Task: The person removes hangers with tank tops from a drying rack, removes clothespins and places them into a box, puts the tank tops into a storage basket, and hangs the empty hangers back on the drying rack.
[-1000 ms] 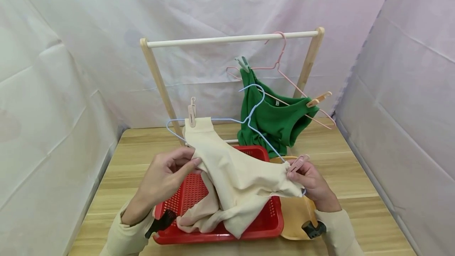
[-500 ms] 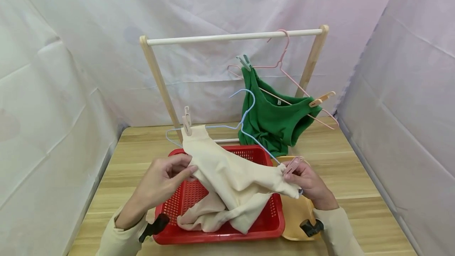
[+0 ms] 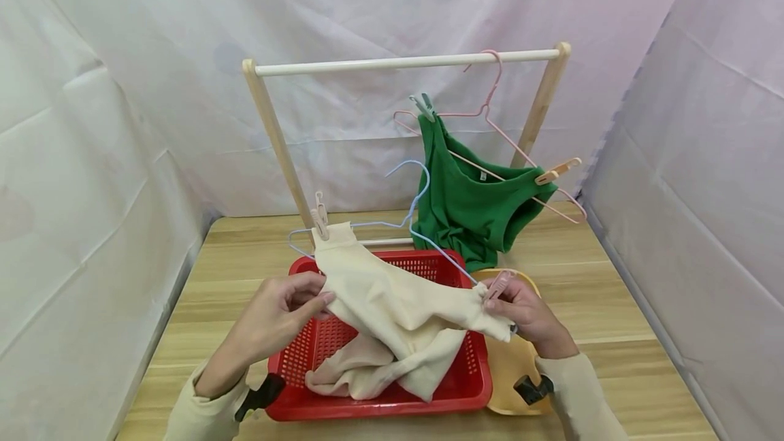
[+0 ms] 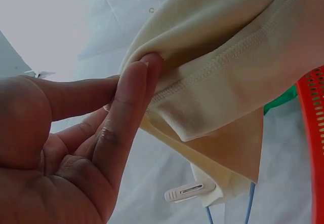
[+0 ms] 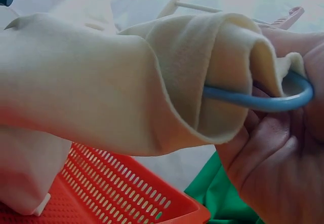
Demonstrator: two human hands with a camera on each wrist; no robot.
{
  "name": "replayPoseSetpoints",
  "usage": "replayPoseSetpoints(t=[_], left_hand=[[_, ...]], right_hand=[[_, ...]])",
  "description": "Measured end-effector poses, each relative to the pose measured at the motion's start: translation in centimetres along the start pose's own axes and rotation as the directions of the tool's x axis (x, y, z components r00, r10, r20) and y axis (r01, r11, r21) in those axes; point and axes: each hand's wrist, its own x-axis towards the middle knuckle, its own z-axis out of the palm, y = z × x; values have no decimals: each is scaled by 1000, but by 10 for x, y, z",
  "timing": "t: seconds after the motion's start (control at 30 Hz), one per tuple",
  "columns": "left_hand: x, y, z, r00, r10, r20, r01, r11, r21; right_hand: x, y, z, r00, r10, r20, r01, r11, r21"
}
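A cream garment [image 3: 386, 288] with sleeve-like folds hangs on a light blue hanger [image 3: 427, 186], its lower part bunched over the red basket. A pale pink clothespin [image 3: 320, 222] clips its left shoulder to the hanger. Another pink clothespin [image 3: 499, 284] sits at the right shoulder, beside my right hand [image 3: 531, 315], which grips the cloth there with the hanger's end. In the right wrist view, the blue hanger end [image 5: 268, 103] pokes out of the folded cloth against the palm. My left hand [image 3: 278, 312] pinches the garment's side edge; the left wrist view shows a stitched seam [image 4: 223, 62] near the fingertips.
The red basket [image 3: 380, 408] stands on the wooden table [image 3: 226, 278], partly covering a yellow tray [image 3: 511, 373]. Behind, a rack's white bar [image 3: 367, 67] carries a pink hanger [image 3: 492, 90] with a green garment [image 3: 468, 203] clipped on by green and orange clothespins.
The hanger and cream garment have come lower and tilted toward me, the hook shifting left and down. Both hands moved slightly left, keeping their hold on the cloth.
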Motion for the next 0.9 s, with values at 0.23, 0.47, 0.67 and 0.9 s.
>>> replayPoseSetpoints(t=[0.23,0.47,0.67,0.9], left_hand=[[0,-12,0,1000,-13,27,13,1000,-15],[1,-25,1,998,-42,55,41,999,13],[1,-36,2,996,-56,70,53,998,34],[-1,-43,-1,991,-101,87,96,994,54]], right_hand=[[0,4,-1,999,42,-24,-42,999,1],[0,9,-1,998,61,-11,-61,998,24],[2,14,-3,998,67,18,-68,997,37],[4,18,-3,996,72,51,-76,995,62]])
